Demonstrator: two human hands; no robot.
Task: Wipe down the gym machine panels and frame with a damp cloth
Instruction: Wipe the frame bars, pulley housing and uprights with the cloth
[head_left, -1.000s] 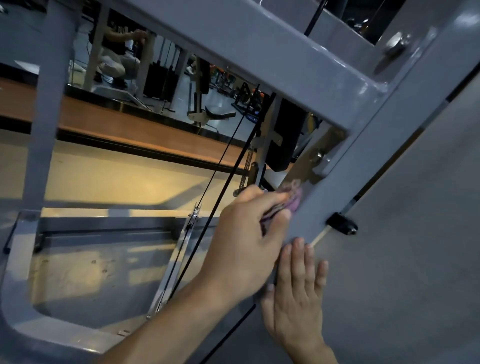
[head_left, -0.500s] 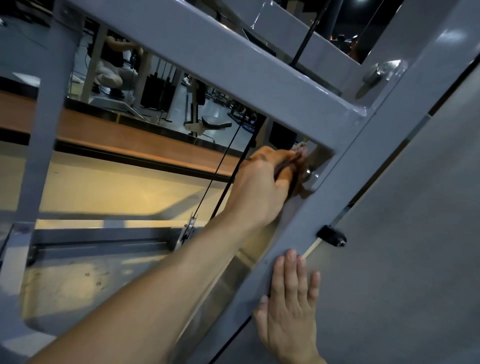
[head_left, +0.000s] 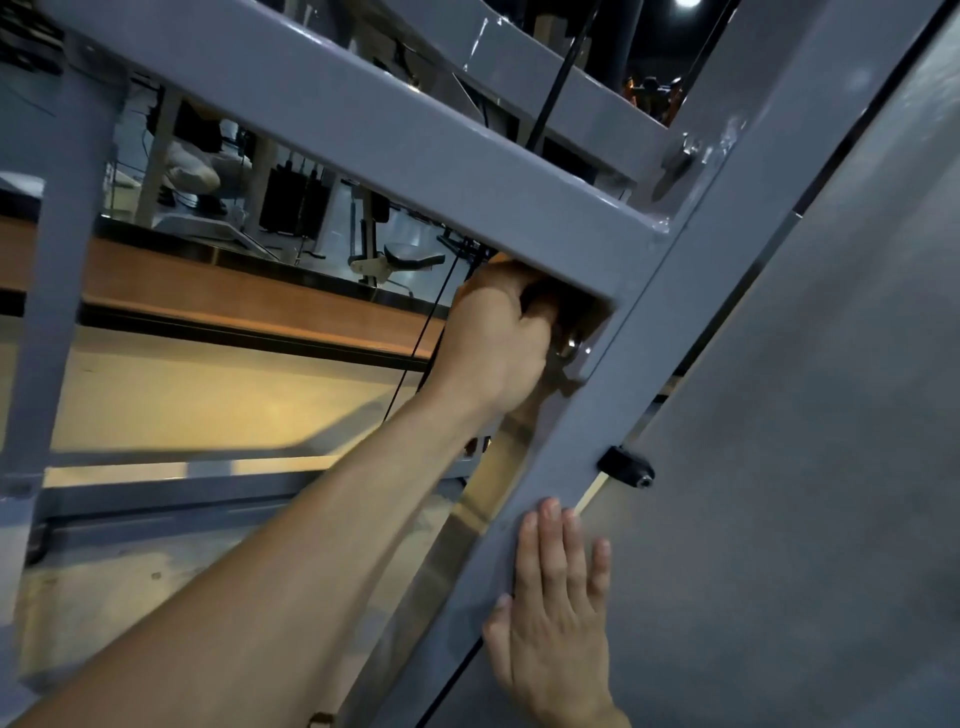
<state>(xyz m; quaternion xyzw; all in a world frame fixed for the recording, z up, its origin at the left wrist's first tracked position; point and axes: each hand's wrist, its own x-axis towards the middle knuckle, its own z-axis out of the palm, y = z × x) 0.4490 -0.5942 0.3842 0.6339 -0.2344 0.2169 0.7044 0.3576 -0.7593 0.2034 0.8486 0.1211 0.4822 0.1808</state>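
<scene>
Change: the left hand (head_left: 493, 348) has gone up into the corner under the grey crossbar (head_left: 363, 135); the cloth, seen earlier, is now hidden inside its curled fingers.
Left hand: fisted tight against the corner bracket (head_left: 576, 348), forearm stretched up from lower left.
Right hand: the right hand (head_left: 556, 613) stays flat, fingers straight and together, on the slanted frame post (head_left: 649, 332).
Edges: grey panel (head_left: 805, 467) just right of that hand; black knob (head_left: 626, 466) just above its fingertips.
Room: open gap left of the fist, crossed by a black cable (head_left: 415, 353).

Both forearms are seen bare; no sleeve, glove, watch or ring is worn on left hand (head_left: 498, 348) or right hand (head_left: 558, 618).
</scene>
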